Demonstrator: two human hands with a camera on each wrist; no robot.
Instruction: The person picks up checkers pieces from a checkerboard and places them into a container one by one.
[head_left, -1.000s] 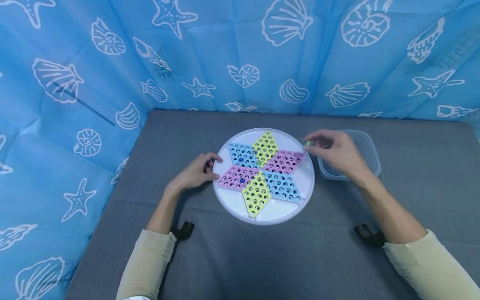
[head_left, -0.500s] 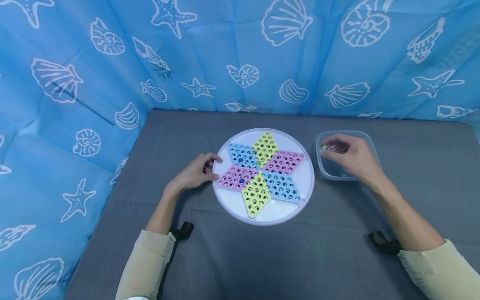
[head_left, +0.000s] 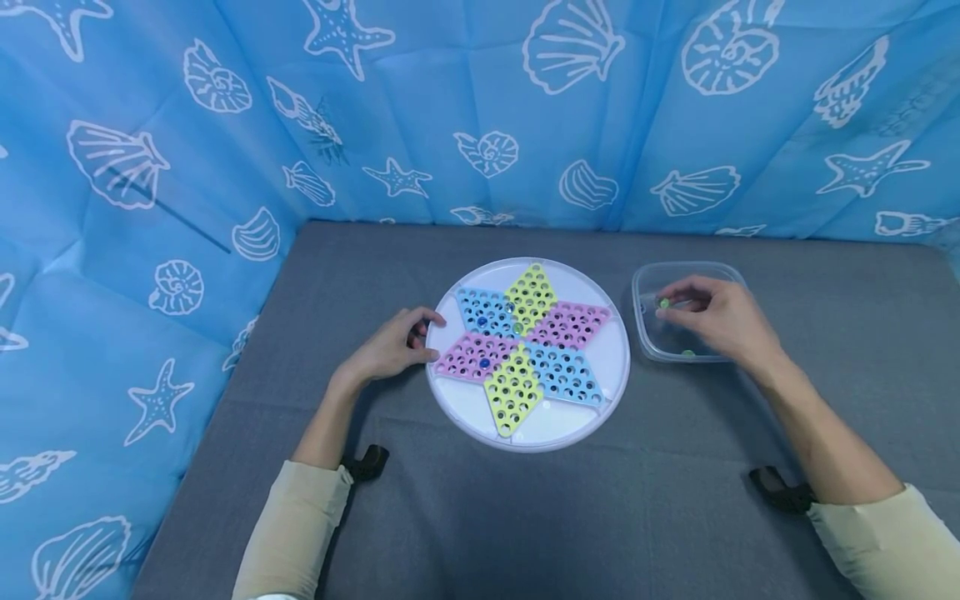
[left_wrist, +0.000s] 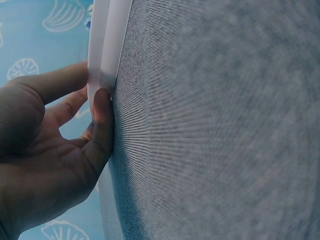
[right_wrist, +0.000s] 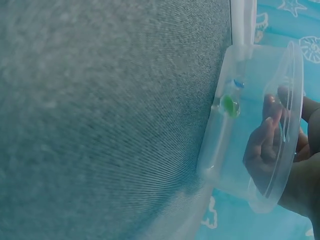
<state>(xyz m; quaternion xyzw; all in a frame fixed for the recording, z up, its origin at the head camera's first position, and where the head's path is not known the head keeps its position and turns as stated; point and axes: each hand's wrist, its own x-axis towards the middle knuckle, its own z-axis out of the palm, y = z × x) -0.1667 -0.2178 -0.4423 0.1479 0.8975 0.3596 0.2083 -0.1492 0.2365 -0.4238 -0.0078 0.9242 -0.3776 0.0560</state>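
Observation:
A round white Chinese checkers board (head_left: 592,417) with a yellow, blue and pink star lies mid-table. A blue marble (head_left: 484,362), a green marble (head_left: 518,328) and others sit in its holes. My left hand (head_left: 390,343) holds the board's left rim (left_wrist: 102,50), fingers bent against the edge. Over the clear plastic box (head_left: 637,329) on the right, my right hand (head_left: 723,317) pinches a green marble (head_left: 663,303) at the fingertips. Through the box wall, the right wrist view shows the hand's fingers inside the rim, with a green marble (right_wrist: 230,106) and a blue marble (right_wrist: 238,84) lying below.
Grey cloth (head_left: 525,525) covers the table. A blue curtain (head_left: 480,100) with white shell prints hangs behind and at the left. The box stands close to the board's right side.
My right hand has moved right, from beside the board's right edge to over the box, still holding a green marble. The left hand stays at the rim.

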